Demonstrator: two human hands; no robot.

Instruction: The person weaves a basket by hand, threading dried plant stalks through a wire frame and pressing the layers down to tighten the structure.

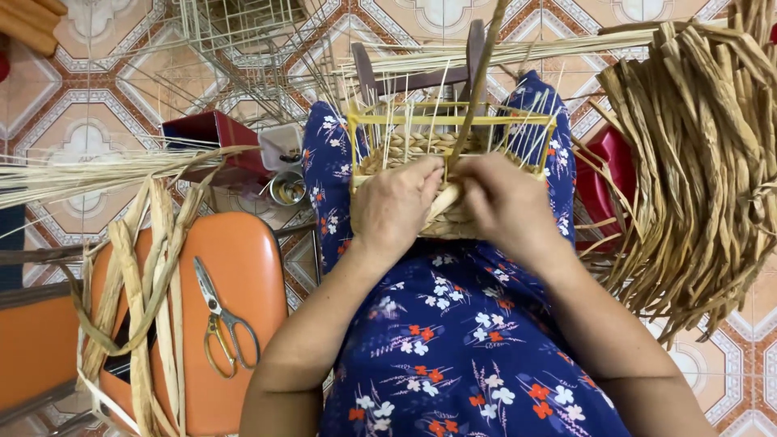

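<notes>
A half-woven basket (421,146) on a yellow wire frame (453,120) rests on my lap, thin pale reeds standing up from its sides. My left hand (394,204) presses on the near woven wall, fingers curled over it. My right hand (503,198) pinches a flat dried fibre strand (479,77) that rises up and away from the basket. The near wall of the basket is mostly hidden under both hands.
An orange stool (235,267) at my left carries scissors (218,320) and loose fibre strips (142,299). A big bundle of dried fibre (696,162) lies at the right over a red stool (603,174). Thin reeds (73,174), wire frames (243,40), a red box (206,133) and a small tin (287,188) lie on the tiled floor.
</notes>
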